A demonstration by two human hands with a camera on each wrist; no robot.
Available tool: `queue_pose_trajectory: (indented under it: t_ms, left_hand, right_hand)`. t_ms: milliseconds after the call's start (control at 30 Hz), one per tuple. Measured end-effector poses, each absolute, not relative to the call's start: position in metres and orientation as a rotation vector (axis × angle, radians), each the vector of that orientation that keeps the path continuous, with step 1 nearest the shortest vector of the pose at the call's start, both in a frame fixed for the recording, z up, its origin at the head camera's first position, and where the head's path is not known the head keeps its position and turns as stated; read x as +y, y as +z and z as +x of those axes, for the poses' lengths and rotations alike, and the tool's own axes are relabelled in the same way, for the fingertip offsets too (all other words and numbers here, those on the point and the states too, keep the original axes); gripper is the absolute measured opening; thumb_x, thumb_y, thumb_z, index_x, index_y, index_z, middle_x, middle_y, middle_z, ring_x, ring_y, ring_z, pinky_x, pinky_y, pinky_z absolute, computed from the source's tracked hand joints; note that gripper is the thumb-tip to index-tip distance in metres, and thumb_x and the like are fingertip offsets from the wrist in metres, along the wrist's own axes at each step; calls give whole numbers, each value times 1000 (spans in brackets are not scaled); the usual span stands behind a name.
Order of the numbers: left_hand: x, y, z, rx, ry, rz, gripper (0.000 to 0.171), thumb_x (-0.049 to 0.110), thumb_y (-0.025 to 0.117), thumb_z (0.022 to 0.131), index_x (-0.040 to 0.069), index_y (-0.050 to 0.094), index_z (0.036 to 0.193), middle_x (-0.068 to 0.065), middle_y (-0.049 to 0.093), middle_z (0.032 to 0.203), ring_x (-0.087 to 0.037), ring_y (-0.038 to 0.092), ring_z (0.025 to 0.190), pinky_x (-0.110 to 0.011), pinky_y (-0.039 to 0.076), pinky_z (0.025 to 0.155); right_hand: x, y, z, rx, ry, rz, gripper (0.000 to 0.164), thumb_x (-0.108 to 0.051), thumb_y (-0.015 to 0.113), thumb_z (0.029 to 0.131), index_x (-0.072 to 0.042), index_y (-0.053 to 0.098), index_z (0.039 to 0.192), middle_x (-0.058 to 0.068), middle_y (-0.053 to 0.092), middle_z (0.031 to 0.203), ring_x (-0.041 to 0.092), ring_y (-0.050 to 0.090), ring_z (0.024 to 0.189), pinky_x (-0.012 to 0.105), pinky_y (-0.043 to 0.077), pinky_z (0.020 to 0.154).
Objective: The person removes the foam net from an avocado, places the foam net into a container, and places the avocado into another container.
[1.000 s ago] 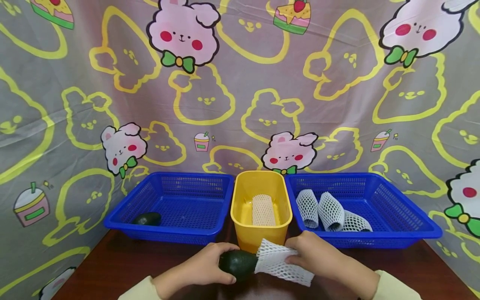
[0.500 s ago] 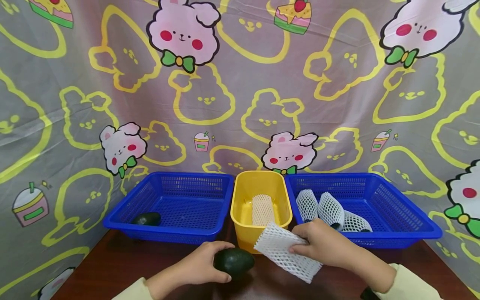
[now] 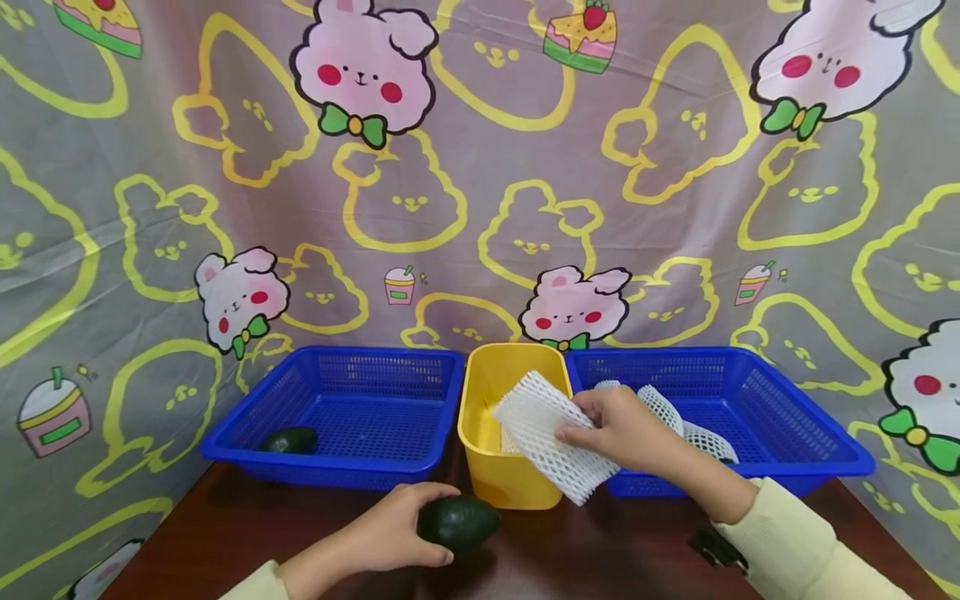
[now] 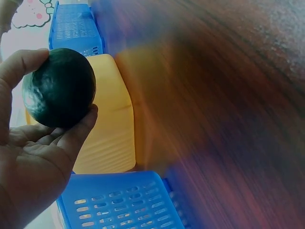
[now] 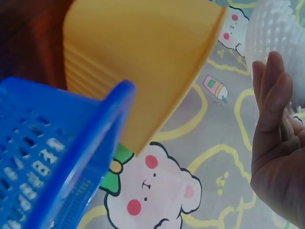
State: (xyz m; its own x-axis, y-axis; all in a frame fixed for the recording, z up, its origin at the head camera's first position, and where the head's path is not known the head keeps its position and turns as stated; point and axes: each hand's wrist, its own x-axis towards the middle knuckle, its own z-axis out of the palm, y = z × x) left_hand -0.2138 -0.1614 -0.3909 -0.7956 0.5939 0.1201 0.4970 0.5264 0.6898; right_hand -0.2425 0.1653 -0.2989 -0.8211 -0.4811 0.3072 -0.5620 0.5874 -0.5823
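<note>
My left hand (image 3: 397, 533) grips a dark green avocado (image 3: 461, 523) just above the table, in front of the yellow bin (image 3: 510, 487). In the left wrist view, thumb and fingers are round the avocado (image 4: 59, 88). White foam net sleeve (image 3: 551, 433), flat and tilted, is pinched by my right hand (image 3: 626, 429) over the bin's right side. Nothing shows inside the sleeve. Another foam net (image 3: 510, 442) lies in the bin, mostly hidden behind the held one. At the right wrist view's edge, my right hand (image 5: 274, 129) holds the sleeve (image 5: 271, 36).
A blue basket (image 3: 322, 473) on the left holds one avocado (image 3: 289, 440). In the right blue basket (image 3: 810, 457) lie several net-wrapped fruits (image 3: 708, 442), partly behind my right arm. A small black object (image 3: 716, 550) shows beside the right sleeve. Patterned cloth (image 3: 420, 192) hangs behind.
The foam sleeve has come off the avocado's end, and my right hand has carried it up and forward over the yellow bin. My left hand has shifted slightly left with the avocado.
</note>
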Motion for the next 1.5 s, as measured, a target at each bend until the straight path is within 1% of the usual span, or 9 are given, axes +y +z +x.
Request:
queue_pose_trajectory:
  t_ms: [100,333,567,667,933,1067,1200,1367,1500]
  left_hand:
    - [-161,-391,-214,2624,1121,947,66,26,84,68,2,60,125,0,64,108,-5,59,86,-25,51,71]
    - [-162,-389,-215,2633,1117,979,66,27,84,68,2,60,124,-2,64,111,-6,60,87,-25,51,72]
    - [-165,-388,-215,2630,1122,979,66,26,84,69,2,59,125,-4,64,112,-6,59,89,-25,51,72]
    - [-165,-389,-215,2628,1129,986,66,25,84,69,1,59,125,-4,64,111,-6,60,88,-25,51,72]
    - [-166,-390,-215,2639,1120,1001,65,27,83,69,1,60,124,-3,64,110,-6,60,88,-25,51,72]
    - [-166,-390,-214,2636,1125,1000,65,27,83,69,1,59,124,-2,64,110,-6,60,88,-25,51,72]
    - [-166,-390,-214,2630,1136,993,66,27,83,69,2,59,125,-1,64,108,-6,60,87,-25,51,72]
    - [-167,-389,-213,2599,1163,979,66,25,83,69,1,58,125,-1,64,108,-6,60,86,-25,51,71]
    - [-168,-390,-214,2605,1156,985,65,25,83,70,1,58,125,-1,64,107,-6,60,87,-25,51,71]
  right_hand:
    - [157,-294,-253,-2685,1138,807,21,-25,74,87,-5,67,86,-3,63,63,13,61,53,30,51,47]
    - [135,-291,-284,-2668,1117,583,23,-25,74,86,-4,68,79,1,60,63,14,56,53,30,49,48]
    - [113,-297,-305,-2707,1420,315,26,-19,72,87,5,69,94,10,64,70,19,62,55,34,54,46]
    - [105,-300,-312,-2699,1489,217,25,-17,73,86,7,67,91,12,64,70,20,62,54,34,54,46]
    - [88,-314,-326,-2721,1506,145,21,-12,72,84,6,62,80,13,63,70,19,60,52,36,55,48]
    - [80,-321,-334,-2777,1491,87,23,-12,74,84,5,59,84,14,62,72,20,61,52,37,56,51]
    - [75,-326,-339,-2839,1430,48,27,-14,75,84,5,57,91,14,61,77,22,61,54,32,54,49]
    - [73,-330,-343,-2865,1411,12,33,-15,76,83,5,57,101,13,60,79,22,60,54,37,56,56]
    - [70,-335,-344,-2891,1414,12,33,-13,78,81,7,57,99,13,59,77,21,57,50,40,56,57]
